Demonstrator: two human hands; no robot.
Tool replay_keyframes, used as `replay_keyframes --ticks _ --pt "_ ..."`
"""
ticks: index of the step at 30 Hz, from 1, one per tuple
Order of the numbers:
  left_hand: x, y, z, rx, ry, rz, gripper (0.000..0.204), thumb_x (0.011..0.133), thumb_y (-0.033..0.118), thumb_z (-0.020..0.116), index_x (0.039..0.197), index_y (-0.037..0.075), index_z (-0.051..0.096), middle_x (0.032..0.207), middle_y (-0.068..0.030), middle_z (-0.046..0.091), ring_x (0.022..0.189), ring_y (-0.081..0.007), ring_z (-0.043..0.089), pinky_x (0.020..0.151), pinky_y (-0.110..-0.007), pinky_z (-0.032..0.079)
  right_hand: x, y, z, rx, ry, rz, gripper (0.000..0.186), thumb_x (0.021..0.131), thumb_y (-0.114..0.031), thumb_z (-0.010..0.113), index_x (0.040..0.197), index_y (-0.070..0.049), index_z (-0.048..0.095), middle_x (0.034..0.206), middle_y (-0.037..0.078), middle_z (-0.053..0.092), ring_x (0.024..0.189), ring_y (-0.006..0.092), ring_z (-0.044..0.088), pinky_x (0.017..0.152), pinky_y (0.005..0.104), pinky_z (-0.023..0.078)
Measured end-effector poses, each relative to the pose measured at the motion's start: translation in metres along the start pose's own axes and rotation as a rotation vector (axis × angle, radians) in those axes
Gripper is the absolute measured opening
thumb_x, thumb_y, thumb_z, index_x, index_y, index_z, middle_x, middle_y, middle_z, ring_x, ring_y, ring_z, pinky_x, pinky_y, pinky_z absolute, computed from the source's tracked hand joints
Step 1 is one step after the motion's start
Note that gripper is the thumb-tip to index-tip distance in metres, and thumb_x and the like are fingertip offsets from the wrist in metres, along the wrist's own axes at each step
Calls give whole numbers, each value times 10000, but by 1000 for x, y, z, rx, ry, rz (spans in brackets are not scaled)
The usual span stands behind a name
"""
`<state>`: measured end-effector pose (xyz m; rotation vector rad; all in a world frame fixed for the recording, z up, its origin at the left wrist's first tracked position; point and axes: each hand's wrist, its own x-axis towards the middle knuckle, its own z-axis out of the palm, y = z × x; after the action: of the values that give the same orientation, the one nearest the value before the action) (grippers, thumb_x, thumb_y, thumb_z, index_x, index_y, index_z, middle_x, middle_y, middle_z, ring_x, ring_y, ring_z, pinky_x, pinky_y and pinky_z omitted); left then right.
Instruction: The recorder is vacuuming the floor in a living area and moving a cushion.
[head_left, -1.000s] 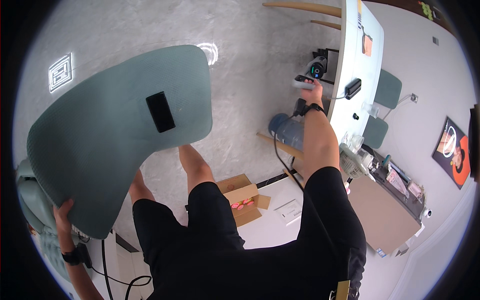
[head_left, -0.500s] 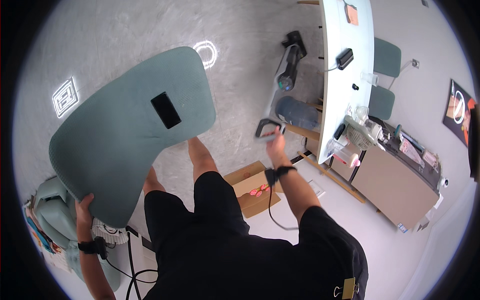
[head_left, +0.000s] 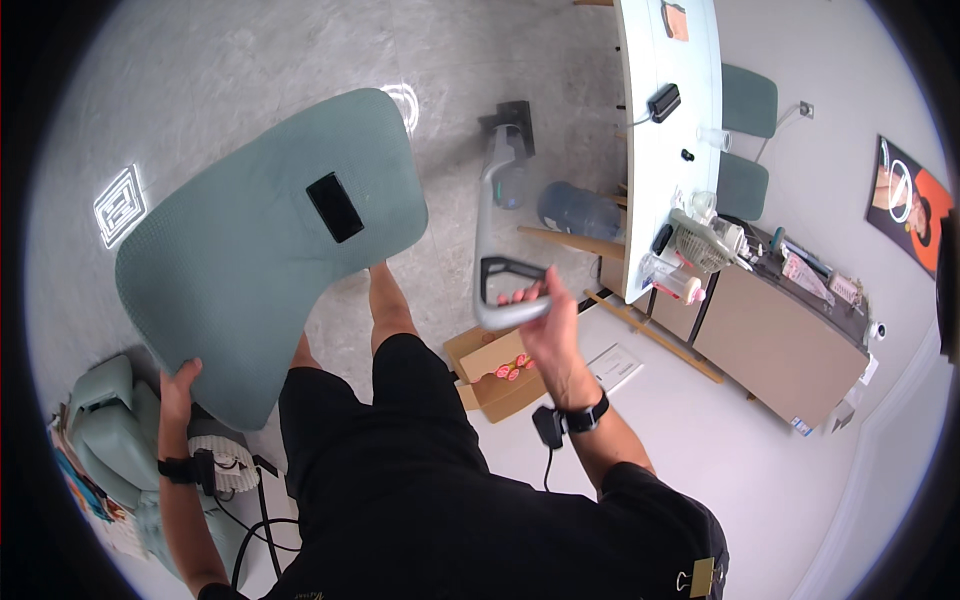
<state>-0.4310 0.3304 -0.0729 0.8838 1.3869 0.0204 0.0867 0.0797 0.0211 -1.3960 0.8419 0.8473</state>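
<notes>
Head view: I have just this one camera, looking down from above.
Left hand (head_left: 180, 386): hooked on the near edge of the green padded panel (head_left: 255, 235); I cannot see the fingers underneath.
Right hand (head_left: 548, 322): fingers wrapped round the looped handle (head_left: 512, 267) of the grey stick cleaner (head_left: 484, 235), which extends over the floor (head_left: 445, 190), right of the panel; motion blur softens it.
Phone (head_left: 335, 208): loose on the panel; I judge that tilting or jolting could slide it off.
Water bottle and table leg: the bottle (head_left: 578, 212) and wooden leg (head_left: 570, 243) are near the cleaner, so a careless swing rightward could bump either.
Wrist cable: this black cord (head_left: 548, 470) hangs below the right wrist and could snag.
Print: the white sheet (head_left: 615, 368) and cabinet label (head_left: 801, 427) carry marks too small for me to read; no brand is legible on the cleaner.
</notes>
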Motion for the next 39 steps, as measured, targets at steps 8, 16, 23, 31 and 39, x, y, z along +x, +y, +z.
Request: replay_keyframes --ticks 8,16,23,31,39 --pt "0 -1 3 -16 25 0 474 772 156 641 1196 -31 540 1087 -92 591 990 -217 543 891 -327 423 165 -81 6 118 -15 -128 185 953 -225 533 915 -65 449 737 54 522 736 245 583 899 527 500" --pt "0 8 12 -65 11 -6 460 763 169 647 1169 -26 550 1095 -95 597 1002 -219 554 900 -347 427 318 -89 -64 171 202 -224 143 935 -140 527 841 -58 456 718 43 496 668 183 530 678 366 548" --pt "0 7 -11 93 3 -103 399 760 207 692 1079 -16 602 1058 -99 608 1002 -225 559 913 -369 436 235 -13 -136 109 180 -187 149 886 -141 599 847 -21 522 651 90 546 566 251 588 567 381 528" --pt "-1 47 9 240 -180 -183 303 849 274 633 1042 42 608 1049 -69 621 993 -212 591 816 -348 495 29 144 -265 -496 483 -263 361 863 -313 689 858 30 574 632 107 628 479 166 611 486 335 511" --pt "-27 60 38 564 -278 -344 522 905 302 570 1304 2 420 1307 -124 495 1196 -282 517 912 -489 529 -83 346 -304 -442 608 -137 532 787 -483 713 809 38 610 710 211 642 704 358 653 643 427 504"
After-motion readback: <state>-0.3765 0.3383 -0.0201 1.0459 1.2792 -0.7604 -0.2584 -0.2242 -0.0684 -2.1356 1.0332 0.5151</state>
